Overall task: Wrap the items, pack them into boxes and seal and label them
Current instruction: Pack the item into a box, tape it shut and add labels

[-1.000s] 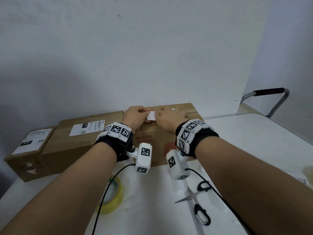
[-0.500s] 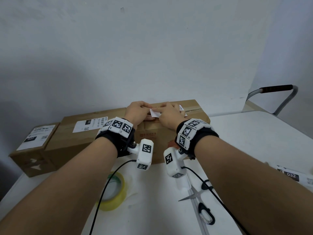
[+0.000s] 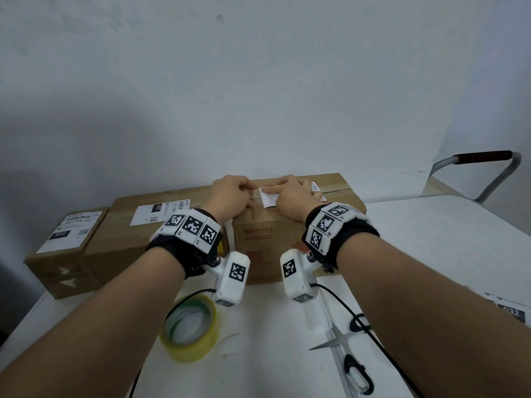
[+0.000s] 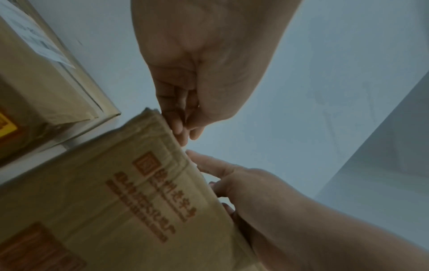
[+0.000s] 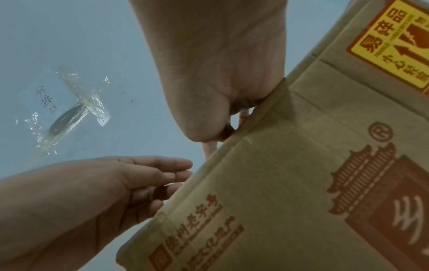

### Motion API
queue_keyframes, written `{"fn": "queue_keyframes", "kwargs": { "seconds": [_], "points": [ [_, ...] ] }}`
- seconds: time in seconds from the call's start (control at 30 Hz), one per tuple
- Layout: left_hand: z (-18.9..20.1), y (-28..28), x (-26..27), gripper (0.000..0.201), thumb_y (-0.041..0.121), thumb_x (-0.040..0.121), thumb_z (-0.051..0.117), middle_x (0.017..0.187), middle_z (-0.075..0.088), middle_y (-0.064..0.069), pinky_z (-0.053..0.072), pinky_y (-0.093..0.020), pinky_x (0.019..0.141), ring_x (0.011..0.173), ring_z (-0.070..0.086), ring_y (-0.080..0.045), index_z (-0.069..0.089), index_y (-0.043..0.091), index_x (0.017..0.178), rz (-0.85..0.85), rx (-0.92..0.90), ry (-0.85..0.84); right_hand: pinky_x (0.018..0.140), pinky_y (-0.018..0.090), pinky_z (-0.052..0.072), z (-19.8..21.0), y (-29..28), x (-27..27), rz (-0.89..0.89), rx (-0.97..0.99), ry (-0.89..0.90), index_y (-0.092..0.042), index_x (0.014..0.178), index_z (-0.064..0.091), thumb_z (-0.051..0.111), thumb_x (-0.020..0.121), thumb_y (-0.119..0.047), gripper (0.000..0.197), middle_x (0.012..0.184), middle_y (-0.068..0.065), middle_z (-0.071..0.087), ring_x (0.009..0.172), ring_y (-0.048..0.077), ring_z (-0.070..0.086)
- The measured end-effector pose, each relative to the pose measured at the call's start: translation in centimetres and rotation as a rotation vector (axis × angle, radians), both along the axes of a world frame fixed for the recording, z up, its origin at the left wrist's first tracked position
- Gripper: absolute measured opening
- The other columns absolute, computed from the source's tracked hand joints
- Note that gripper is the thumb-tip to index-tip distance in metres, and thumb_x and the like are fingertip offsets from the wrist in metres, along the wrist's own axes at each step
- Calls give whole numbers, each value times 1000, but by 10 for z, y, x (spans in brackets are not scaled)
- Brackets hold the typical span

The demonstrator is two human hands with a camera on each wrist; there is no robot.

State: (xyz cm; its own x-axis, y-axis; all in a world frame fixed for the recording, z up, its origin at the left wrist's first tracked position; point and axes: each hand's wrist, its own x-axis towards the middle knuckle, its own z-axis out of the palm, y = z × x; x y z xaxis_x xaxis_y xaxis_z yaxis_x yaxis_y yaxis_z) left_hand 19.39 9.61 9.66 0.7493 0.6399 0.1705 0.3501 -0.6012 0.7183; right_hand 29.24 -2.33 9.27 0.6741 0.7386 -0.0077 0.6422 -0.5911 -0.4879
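Since a moment ago your right hand (image 3: pixel 290 198) has flattened the white label (image 3: pixel 267 197) on the centre-frame box (image 3: pixel 290 225), your left hand (image 3: pixel 230 193) curled beside it, so labelling looks nearly done.

A white table (image 3: pixel 431 239) stands against a pale wall (image 3: pixel 258 81). Just beyond the table's far right corner is a grey metal chair frame (image 3: pixel 502 173) with a dark top bar

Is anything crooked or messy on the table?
The small white label under both hands sits tilted on the box, not square to its edges. The scissors lie open near the table's front.
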Motion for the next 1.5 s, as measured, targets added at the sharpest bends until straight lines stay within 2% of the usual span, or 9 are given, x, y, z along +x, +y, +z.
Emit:
{"fn": "queue_keyframes", "kwargs": {
  "seconds": [0.23,0.57,0.67,0.93,1.1,1.2,1.27,1.37,1.5],
  "points": [
    [-29,-2,0,43,13,102,35,143,52,1,30,-30,111,132,37,-23,55,28,137,-81,174,121,99,38,14,-9,-1,0,2,43,-3,-57,126,52,35,89,-6,65,141,-18,40,135,19,21],
    [-37,-11,1,41,11,104,33,148,46,5,8,0,86,125,29,-14,54,17,139,-17,193,31,111,48,23,-5,-19,-18,160,2,-119,-31,135,55,35,97,-5,51,139,3,52,133,25,41],
    [-38,-11,3,39,11,104,35,146,49,4,10,0,86,127,31,-18,56,16,136,-5,205,26,109,43,31,-5,-27,-24,211,45,-126,-18,134,58,37,96,-4,46,138,13,54,130,32,44],
    [-31,-13,-2,41,16,105,30,147,47,10,23,-18,101,129,31,-21,53,23,139,-15,295,107,106,35,39,3,-47,-26,243,69,-87,-29,129,63,38,92,-2,52,138,1,56,127,23,47],
    [-22,-17,-7,42,14,105,30,150,45,0,20,-28,110,134,33,-29,52,21,140,-52,451,209,85,15,42,6,-73,-14,80,295,13,-23,107,76,42,87,1,46,119,-8,68,112,11,57],
    [-13,-31,-5,43,18,105,34,160,24,-11,11,-35,118,147,21,-28,40,11,147,-151,540,209,60,-2,32,4,-83,0,-13,374,-68,-21,126,65,40,94,-3,44,121,-6,64,106,7,56],
    [-14,-48,-1,52,34,105,35,161,23,-8,15,-38,118,147,21,-25,29,12,151,-285,585,259,67,11,41,-1,-76,-6,53,260,-182,-27,134,54,35,102,-22,38,117,-5,59,106,12,53],
    [-25,-60,0,64,56,97,36,154,34,-2,43,-43,101,133,44,-26,32,17,149,-289,768,416,95,40,44,-15,-58,-13,186,120,-205,-27,127,51,23,103,-44,40,123,3,61,111,27,57],
    [-27,-50,3,73,57,97,38,163,15,1,42,-40,104,143,32,-18,16,20,156,-310,778,488,104,40,34,-17,-60,-9,192,-31,-284,-20,138,45,20,105,-41,46,137,6,53,122,25,51]
  ]
}}
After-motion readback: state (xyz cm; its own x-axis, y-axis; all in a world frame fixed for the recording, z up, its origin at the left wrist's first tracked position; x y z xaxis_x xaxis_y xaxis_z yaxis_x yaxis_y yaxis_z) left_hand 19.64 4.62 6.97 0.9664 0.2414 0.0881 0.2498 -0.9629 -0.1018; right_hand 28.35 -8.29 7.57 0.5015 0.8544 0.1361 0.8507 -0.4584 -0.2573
